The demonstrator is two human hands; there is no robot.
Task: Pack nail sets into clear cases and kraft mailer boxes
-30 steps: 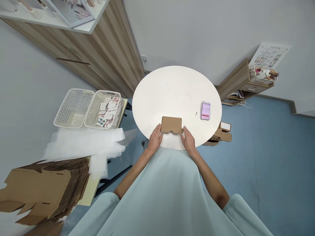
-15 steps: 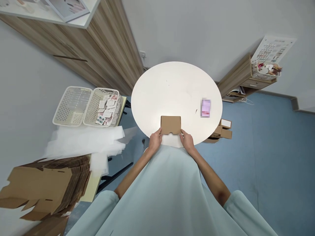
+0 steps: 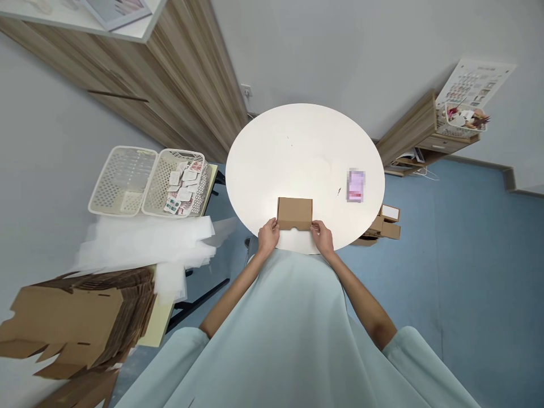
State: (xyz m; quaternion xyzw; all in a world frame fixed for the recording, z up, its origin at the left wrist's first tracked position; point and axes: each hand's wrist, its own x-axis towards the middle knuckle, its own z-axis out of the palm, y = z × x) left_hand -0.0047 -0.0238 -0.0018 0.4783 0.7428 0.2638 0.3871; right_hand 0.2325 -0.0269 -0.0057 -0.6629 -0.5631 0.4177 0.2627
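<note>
A small closed cardboard box (image 3: pixel 294 213) lies near the front edge of the round white table (image 3: pixel 297 141), a notch in its near edge. My left hand (image 3: pixel 268 236) has its fingers closed at the near left corner of the box. At the opposite near corner my right hand (image 3: pixel 323 236) grips with thumb and fingers in the same way. To the right on the table is a pinkish-purple item (image 3: pixel 356 186), blurred by pixels.
On the left a side table carries two white baskets (image 3: pixel 123 181), one with small packets (image 3: pixel 185 187), white foam sheets (image 3: pixel 144 241) and flattened cardboard boxes (image 3: pixel 72 323). More cardboard boxes (image 3: pixel 385 224) sit low beyond the round table's right edge. A wooden cabinet (image 3: pixel 187 68) stands behind left.
My fingers have shifted slightly at the box's near corners. The box stays in nearly the same place, and the whole view has moved a little.
</note>
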